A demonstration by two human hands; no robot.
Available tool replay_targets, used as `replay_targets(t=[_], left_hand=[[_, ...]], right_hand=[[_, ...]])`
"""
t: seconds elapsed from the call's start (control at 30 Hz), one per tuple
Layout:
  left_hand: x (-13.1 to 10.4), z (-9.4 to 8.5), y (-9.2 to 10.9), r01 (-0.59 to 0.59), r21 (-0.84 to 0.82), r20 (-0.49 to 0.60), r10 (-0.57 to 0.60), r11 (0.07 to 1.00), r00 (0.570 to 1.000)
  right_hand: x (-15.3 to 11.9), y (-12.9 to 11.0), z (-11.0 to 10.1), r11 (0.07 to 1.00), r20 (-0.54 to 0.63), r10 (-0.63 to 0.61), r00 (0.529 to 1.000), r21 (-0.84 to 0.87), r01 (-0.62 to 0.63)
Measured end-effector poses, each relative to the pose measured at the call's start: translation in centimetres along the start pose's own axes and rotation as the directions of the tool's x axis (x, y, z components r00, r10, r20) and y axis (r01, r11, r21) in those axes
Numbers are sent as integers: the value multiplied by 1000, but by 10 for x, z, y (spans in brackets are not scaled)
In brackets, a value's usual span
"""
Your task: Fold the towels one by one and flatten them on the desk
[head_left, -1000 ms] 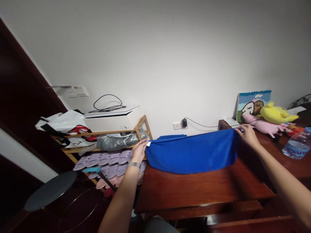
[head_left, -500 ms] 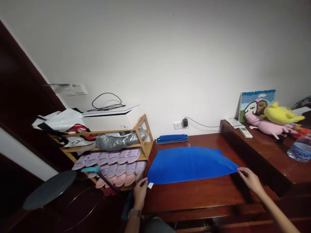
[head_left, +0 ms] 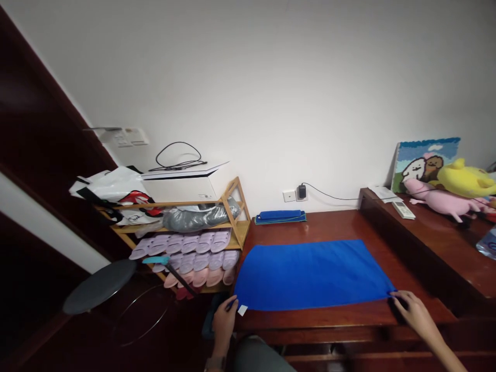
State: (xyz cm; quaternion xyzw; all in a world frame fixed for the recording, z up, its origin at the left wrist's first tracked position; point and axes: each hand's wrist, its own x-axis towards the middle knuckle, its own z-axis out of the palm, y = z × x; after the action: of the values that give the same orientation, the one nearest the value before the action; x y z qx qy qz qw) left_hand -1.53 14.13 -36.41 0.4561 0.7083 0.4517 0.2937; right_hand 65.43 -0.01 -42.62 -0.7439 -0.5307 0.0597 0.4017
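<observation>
A blue cloth [head_left: 313,274] lies spread out nearly flat on the dark red wooden table [head_left: 294,321]. Its near left corner is pinched in my left hand [head_left: 225,316], and a small white tag [head_left: 242,310] sticks out beside those fingers. On the other side my right hand [head_left: 413,307] grips the near right corner between thumb and fingers. Farther back, against the wall, rests a folded blue cloth [head_left: 280,216] with a green edge.
Left of the table stands a wooden shoe rack [head_left: 242,227] with purple and pink slippers and a white box [head_left: 182,188] on top. A dark round stool [head_left: 99,287] is beside it. On the raised right surface are a remote control [head_left: 403,210] and plush toys [head_left: 442,200].
The cloth has come down and flattened onto the table, its near edge drawn closer to me. Both hands moved nearer and lower with its corners. The view shifted slightly left.
</observation>
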Motion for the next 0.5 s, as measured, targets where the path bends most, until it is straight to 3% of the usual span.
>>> replay_targets(t=[0.13,0.3,0.4,0.5], left_hand=[[-18,-5,-8,-43,-25,-25,43,999,999],[-27,-5,-19,-109,182,126,87,977,988],[-19,-2,-22,-163,269,191,113,949,975],[-1,9,-15,-166,241,207,117,956,971]], right_hand=[[-23,17,-8,999,8,-20,1000,-31,20],[-43,39,-20,979,45,-26,999,-199,35],[-38,32,-22,933,71,-38,997,-354,60],[-10,5,-5,902,53,-92,994,-418,106]])
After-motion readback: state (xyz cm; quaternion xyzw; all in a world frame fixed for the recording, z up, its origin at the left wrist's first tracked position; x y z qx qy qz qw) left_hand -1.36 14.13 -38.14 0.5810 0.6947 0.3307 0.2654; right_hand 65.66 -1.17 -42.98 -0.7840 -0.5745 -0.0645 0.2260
